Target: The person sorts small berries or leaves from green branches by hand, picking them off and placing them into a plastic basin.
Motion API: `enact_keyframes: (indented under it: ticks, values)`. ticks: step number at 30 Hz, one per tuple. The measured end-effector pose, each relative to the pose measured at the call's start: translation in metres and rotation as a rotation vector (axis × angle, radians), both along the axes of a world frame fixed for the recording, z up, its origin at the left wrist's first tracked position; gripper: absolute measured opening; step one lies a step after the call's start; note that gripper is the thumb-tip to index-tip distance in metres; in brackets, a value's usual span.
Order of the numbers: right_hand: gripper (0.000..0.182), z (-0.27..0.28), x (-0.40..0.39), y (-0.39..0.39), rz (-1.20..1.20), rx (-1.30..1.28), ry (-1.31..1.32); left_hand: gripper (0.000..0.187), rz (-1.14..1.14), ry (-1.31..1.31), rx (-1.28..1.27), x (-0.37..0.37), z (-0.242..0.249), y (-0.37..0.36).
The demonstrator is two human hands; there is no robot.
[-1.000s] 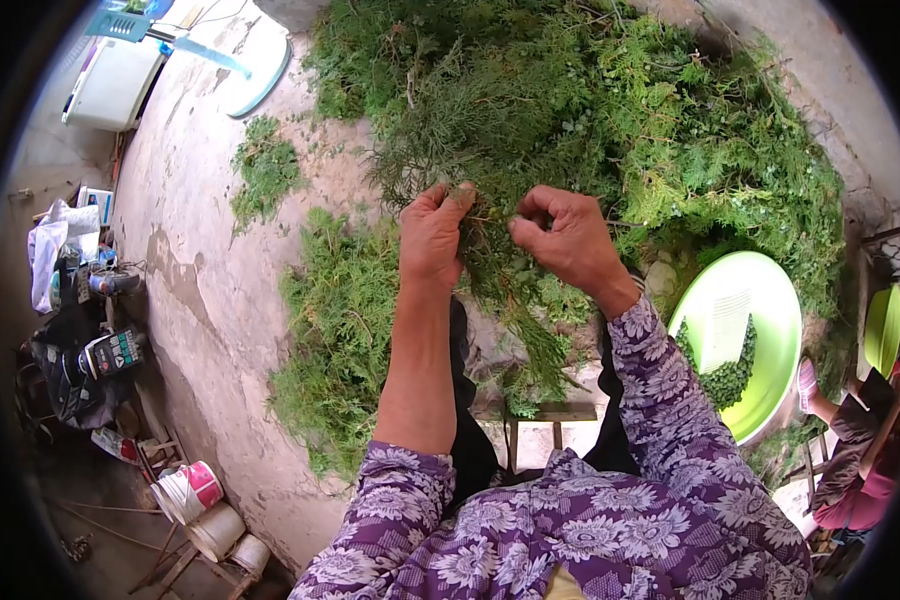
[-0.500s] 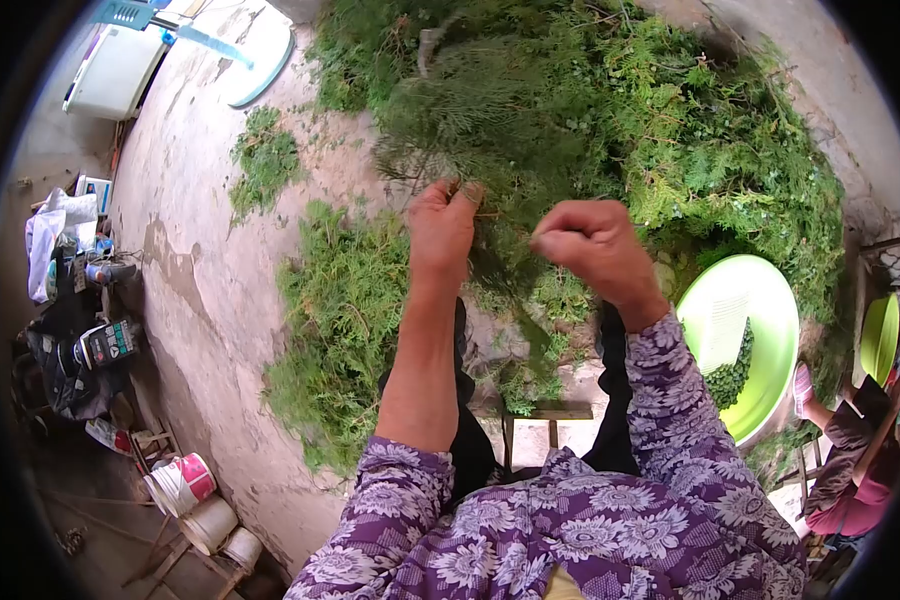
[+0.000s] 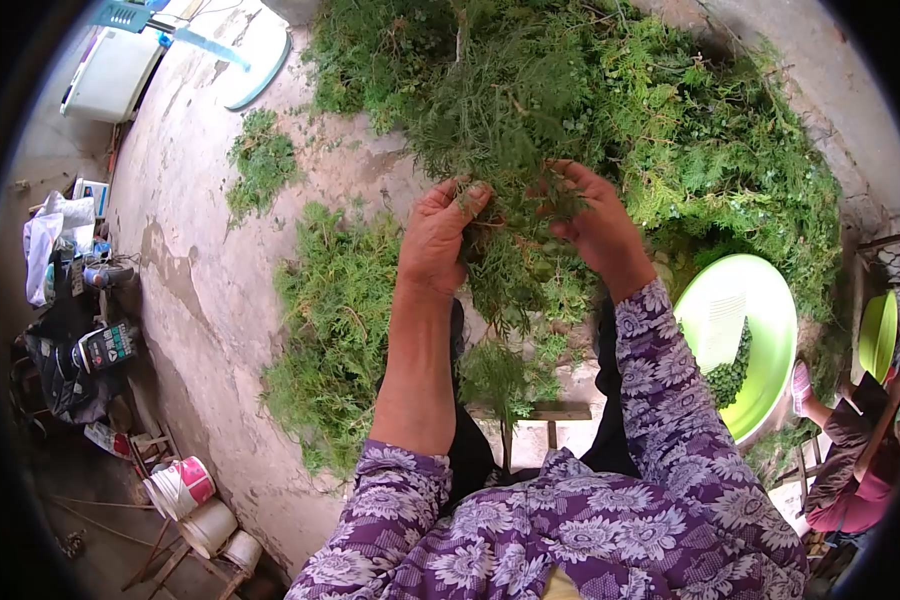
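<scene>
My left hand (image 3: 438, 238) is closed on the stem of a leafy evergreen branch (image 3: 500, 130), thumb and fingers pinched together. The branch spreads upward over the pile and also hangs down between my knees. My right hand (image 3: 605, 230) is at the branch's right side, thumb and fingers apart around its sprays, some fingertips hidden by foliage. To the right stands a lime-green basin (image 3: 765, 300) with a ridged inner panel. Small green pieces, like cones or berries (image 3: 730, 375), lie gathered in it.
A large heap of cut evergreen branches (image 3: 710, 130) lies ahead, and a smaller pile (image 3: 335, 330) at left. Buckets (image 3: 182, 485) and bags stand along the left side. Another person (image 3: 860, 460) sits at far right near a second green basin (image 3: 878, 335).
My right hand has opened from a closed pinch and moved slightly up among the sprays. The branch, blurred before, is now steadier; my left hand keeps its hold.
</scene>
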State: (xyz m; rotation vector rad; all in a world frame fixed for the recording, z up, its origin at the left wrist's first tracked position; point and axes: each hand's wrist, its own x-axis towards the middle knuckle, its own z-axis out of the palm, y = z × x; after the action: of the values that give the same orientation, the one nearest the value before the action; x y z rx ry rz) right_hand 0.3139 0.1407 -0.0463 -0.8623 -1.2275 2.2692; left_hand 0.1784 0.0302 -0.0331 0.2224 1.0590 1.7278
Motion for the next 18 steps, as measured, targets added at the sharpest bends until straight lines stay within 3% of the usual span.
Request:
enact_keyframes:
  ticks: [6,13,16,18]
  values:
    - [0.030,-0.013,-0.006,-0.005,0.014,-0.058,0.207,0.009,0.009,-0.009,0.024,0.000,0.001,-0.002]
    - [0.020,0.018,-0.006,-0.022,-0.009,-0.028,0.192,0.010,0.001,-0.032,-0.018,-0.010,-0.004,-0.003]
    - [0.017,0.008,0.003,-0.007,0.167,-0.050,0.061,0.011,-0.003,-0.023,-0.024,-0.005,-0.006,-0.003]
    - [0.015,0.003,0.012,0.007,0.485,-0.140,0.521,0.011,0.044,-0.007,-0.035,-0.012,-0.005,-0.006]
